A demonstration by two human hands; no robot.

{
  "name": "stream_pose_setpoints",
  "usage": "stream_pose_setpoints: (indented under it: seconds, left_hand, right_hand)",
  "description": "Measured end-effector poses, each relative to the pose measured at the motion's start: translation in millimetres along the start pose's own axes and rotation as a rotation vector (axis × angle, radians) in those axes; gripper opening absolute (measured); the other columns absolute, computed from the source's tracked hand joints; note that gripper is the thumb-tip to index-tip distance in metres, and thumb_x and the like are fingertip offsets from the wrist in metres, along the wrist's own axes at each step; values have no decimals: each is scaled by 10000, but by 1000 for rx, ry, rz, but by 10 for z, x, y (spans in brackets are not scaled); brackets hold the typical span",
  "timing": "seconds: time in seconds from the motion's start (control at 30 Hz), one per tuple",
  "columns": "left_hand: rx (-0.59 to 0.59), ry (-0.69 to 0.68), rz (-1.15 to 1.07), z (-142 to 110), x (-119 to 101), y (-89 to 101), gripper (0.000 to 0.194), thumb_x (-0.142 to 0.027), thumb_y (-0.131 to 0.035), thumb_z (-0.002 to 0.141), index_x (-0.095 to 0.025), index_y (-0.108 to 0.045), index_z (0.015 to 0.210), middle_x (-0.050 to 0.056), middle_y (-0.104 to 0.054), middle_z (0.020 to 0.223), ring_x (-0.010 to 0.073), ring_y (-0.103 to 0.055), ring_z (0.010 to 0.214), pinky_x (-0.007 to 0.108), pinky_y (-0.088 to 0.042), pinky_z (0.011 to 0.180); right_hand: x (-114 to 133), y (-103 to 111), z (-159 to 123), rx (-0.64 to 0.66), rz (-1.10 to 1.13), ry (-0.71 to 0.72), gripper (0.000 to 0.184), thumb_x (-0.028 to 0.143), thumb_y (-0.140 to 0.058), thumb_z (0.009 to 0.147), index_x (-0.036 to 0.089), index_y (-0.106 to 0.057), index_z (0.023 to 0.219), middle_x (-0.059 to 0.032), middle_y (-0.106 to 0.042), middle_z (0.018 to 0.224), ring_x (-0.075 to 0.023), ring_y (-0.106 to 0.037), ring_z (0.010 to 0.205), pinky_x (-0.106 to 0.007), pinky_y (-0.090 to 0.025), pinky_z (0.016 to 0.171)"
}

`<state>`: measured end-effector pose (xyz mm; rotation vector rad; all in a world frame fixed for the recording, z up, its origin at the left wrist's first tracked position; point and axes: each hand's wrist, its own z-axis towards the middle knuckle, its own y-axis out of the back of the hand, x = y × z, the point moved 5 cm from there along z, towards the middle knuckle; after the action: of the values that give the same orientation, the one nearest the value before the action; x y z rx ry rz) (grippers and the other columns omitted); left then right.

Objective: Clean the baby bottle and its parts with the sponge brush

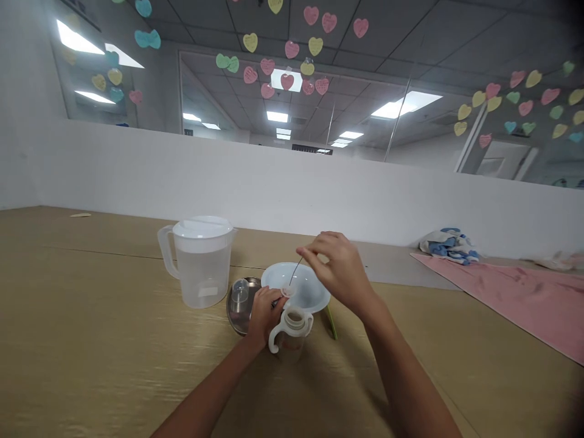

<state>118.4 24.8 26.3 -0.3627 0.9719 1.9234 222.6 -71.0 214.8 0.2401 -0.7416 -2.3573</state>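
Observation:
My left hand (263,316) is closed over a slim dark stem (275,302), which leads to a small translucent disc (287,291). My right hand (337,271) pinches a thin metal wire (296,272), whose lower end reaches the disc. Both hands are above a shallow white bowl (306,292). Below them stands a clear baby bottle with white handles (290,333), partly hidden by my left hand. A steel plate (238,319) holding a clear small cup (239,296) lies beside my left hand.
A lidded plastic water pitcher (201,261) stands left on the tan table (91,340). A green card (331,322) lies past the bottle. A pink mat (502,292) and blue-white cloth (449,246) lie right, before a low white wall (228,182).

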Motion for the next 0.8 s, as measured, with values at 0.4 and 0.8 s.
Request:
stream_pose_setpoints:
  seconds: [0.4,0.8]
  left_hand:
    - [67,-14,-18,-2,-44,21,308,-323,-413,815,-200,-679,720,69,-717,828,222,-616,814,420,-386,928]
    - [86,-21,23,3,-65,24,276,-309,-431,819,-218,-674,725,54,-716,816,213,-610,808,383,-393,893]
  right_hand:
    - [-1473,-803,-246,207,280,-595,256,323,-533,747,145,-669,624,-39,-683,681,-145,-597,656,-225,-410,601]
    - [-2049,-1173,-852,509,-130,-908,309,421,-574,706,125,-644,654,-123,-664,719,-233,-615,721,-275,-391,591]
